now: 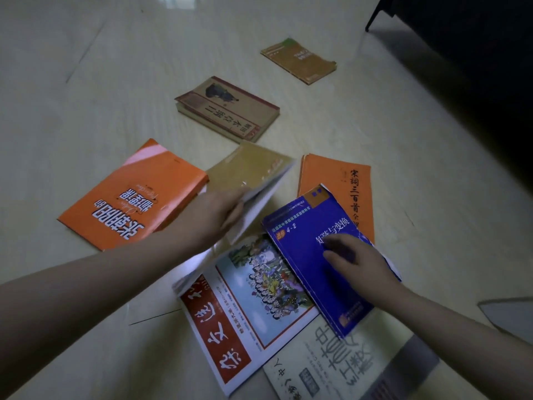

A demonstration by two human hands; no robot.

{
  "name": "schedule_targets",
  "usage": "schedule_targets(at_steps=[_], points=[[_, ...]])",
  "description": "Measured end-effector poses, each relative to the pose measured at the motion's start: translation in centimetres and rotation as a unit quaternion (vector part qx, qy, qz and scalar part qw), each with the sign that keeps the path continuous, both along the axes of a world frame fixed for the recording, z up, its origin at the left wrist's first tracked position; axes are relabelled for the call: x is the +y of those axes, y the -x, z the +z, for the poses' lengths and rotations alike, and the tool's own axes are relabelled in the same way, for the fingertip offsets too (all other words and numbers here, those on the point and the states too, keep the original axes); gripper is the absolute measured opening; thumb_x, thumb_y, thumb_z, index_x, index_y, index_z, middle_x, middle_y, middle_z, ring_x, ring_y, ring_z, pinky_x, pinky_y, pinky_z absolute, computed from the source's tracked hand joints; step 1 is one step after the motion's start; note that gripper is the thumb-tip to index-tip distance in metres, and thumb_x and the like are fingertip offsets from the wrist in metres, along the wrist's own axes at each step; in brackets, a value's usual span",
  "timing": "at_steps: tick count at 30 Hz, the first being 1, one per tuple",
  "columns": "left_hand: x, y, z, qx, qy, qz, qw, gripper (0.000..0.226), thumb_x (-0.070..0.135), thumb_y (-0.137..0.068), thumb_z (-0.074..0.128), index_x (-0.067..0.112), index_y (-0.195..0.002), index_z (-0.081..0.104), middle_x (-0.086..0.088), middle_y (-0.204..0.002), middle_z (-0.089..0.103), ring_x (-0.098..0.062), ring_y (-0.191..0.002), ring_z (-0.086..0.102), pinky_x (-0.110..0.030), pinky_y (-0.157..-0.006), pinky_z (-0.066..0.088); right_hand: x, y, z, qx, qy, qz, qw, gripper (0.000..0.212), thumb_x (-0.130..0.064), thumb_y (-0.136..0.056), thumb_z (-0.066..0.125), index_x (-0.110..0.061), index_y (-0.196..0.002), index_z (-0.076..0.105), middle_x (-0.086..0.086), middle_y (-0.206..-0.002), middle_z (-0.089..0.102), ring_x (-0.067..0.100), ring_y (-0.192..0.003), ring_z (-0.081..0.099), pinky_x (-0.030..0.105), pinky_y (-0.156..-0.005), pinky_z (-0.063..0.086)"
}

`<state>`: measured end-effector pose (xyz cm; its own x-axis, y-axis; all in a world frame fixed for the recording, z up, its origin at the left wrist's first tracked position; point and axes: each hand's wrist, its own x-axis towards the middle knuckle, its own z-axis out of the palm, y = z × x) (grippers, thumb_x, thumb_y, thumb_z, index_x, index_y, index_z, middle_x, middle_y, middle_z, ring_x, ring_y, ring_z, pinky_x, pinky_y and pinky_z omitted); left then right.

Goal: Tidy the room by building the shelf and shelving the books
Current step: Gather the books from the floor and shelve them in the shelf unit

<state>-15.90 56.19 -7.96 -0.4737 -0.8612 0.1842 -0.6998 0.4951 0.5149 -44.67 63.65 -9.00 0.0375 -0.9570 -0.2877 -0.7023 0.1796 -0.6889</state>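
Many books lie flat on the floor [86, 111], and no shelf shows. The left hand [222, 209] grips the tan book [253, 171] by its near corner. The fingers are curled round it, and the book is lifted and tipped, with its white pages showing. It looks blurry. The right hand [357, 261] rests on top of the blue book [311, 235]. Its fingers [331, 245] lie on the cover, a little apart, and I cannot tell if the thumb hooks under the edge. The blue book sits right under this hand, so the right hand is the nearer one for it. Its long side runs away from the person, leaning a bit to the left. It lies on the magazine [245, 313] and covers part of an orange book [340, 180] and a white book [346, 368]. I think the job is at its start, gathering books into a pile. The blue book may slide, so it needs a good hold on its edge.
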Motion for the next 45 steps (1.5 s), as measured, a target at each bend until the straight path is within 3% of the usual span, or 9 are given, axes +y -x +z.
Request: schedule_targets(at_steps=[7, 10, 12, 15, 22, 26, 34, 42, 45], points=[[2.2, 5.5, 1.9, -0.019, 0.063, -0.140, 0.988, 0.043, 0.022, -0.092, 0.040, 0.002, -0.124, 0.059, -0.016, -0.115, 0.067, -0.030, -0.088, 0.068, -0.028, -0.070, 0.051, -0.3, 4.7, 1.1, -0.041, -0.067, -0.108, 0.991, 0.015, -0.026, -0.097, 0.053, -0.030, -0.110, 0.059, -0.005, -0.119, 0.061, 0.005, -0.094, 0.060, 0.036, -0.087, 0.054], [3.0, 8.6, 2.1, -0.042, 0.103, -0.244, 0.964, 0.038, 0.019, -0.088, 0.051, 0.002, -0.119, 0.062, -0.015, -0.120, 0.065, -0.029, -0.100, 0.066, -0.031, -0.079, 0.053, 0.0, 5.1, 1.8, -0.099, -0.076, -0.184, 0.975, 0.016, -0.020, -0.100, 0.046, -0.023, -0.103, 0.062, 0.011, -0.116, 0.065, 0.017, -0.088, 0.063, 0.022, -0.072, 0.052], [3.5, 9.7, 1.2, -0.102, 0.132, -0.323, 0.931, 0.035, 0.018, -0.088, 0.053, 0.005, -0.118, 0.064, -0.012, -0.124, 0.064, -0.028, -0.111, 0.062, -0.037, -0.089, 0.049, -0.3, 5.5, 2.2, -0.232, -0.134, -0.288, 0.919, 0.031, -0.032, -0.102, 0.040, -0.011, -0.109, 0.061, 0.025, -0.116, 0.064, 0.037, -0.096, 0.064, 0.025, -0.068, 0.050], [4.1, 9.6, -0.7, -0.205, 0.082, -0.336, 0.916, 0.039, 0.018, -0.093, 0.048, 0.015, -0.131, 0.056, -0.005, -0.141, 0.051, -0.030, -0.133, 0.045, -0.054, -0.105, 0.037, -0.3, 6.8, 2.3, -0.382, -0.232, -0.360, 0.819, 0.044, -0.044, -0.100, 0.040, -0.004, -0.113, 0.054, 0.021, -0.108, 0.067, 0.032, -0.097, 0.067, 0.038, -0.080, 0.055], [3.1, 8.0, -1.5, -0.198, 0.003, -0.263, 0.944, 0.050, 0.055, -0.084, 0.040, 0.019, -0.109, 0.063, 0.000, -0.123, 0.058, -0.019, -0.113, 0.050, -0.041, -0.087, 0.048, 0.2, 7.1, 0.5, -0.129, -0.133, -0.260, 0.948, 0.043, -0.026, -0.089, 0.066, -0.014, -0.127, 0.051, 0.006, -0.105, 0.067, 0.020, -0.092, 0.067, 0.034, -0.079, 0.057], [3.5, 7.7, -1.0, -0.070, -0.057, -0.081, 0.993, 0.051, 0.052, -0.078, 0.052, 0.013, -0.108, 0.066, -0.005, -0.118, 0.060, -0.020, -0.108, 0.055, -0.033, -0.093, 0.045, -0.8, 7.2, 0.7, 0.078, -0.009, -0.098, 0.992, 0.049, -0.031, -0.090, 0.062, -0.020, -0.136, 0.046, 0.001, -0.129, 0.052, 0.016, -0.108, 0.056, 0.029, -0.082, 0.045], [4.4, 8.0, -1.5, 0.039, -0.335, 0.187, 0.923, 0.049, 0.035, -0.073, 0.079, 0.019, -0.108, 0.050, 0.007, -0.094, 0.059, -0.005, -0.079, 0.056, -0.020, -0.057, 0.041, -5.0, 7.4, 0.3, 0.178, -0.006, 0.049, 0.983, 0.070, -0.035, -0.086, 0.065, -0.019, -0.146, 0.033, 0.003, -0.147, 0.036, 0.019, -0.132, 0.038, 0.029, -0.104, 0.033], [1.6, 6.8, -0.2, 0.001, -0.302, 0.038, 0.953, 0.028, 0.001, -0.085, 0.060, 0.021, -0.103, 0.066, 0.004, -0.104, 0.064, -0.014, -0.102, 0.057, -0.024, -0.072, 0.046, -5.9, 7.3, 0.9, 0.274, 0.153, 0.191, 0.930, 0.107, -0.049, -0.078, 0.071, -0.029, -0.153, -0.002, 0.002, -0.161, -0.012, 0.020, -0.148, -0.015, 0.047, -0.121, 0.003], [-0.4, 7.2, 0.1, -0.053, -0.276, -0.002, 0.960, 0.028, 0.007, -0.090, 0.058, 0.020, -0.114, 0.065, 0.004, -0.109, 0.061, -0.011, -0.103, 0.054, -0.027, -0.080, 0.050, -5.6, 6.4, 0.8, 0.323, 0.178, 0.276, 0.888, 0.087, -0.052, -0.080, 0.066, -0.029, -0.151, 0.022, 0.000, -0.158, 0.022, 0.018, -0.148, 0.010, 0.046, -0.120, -0.002]])
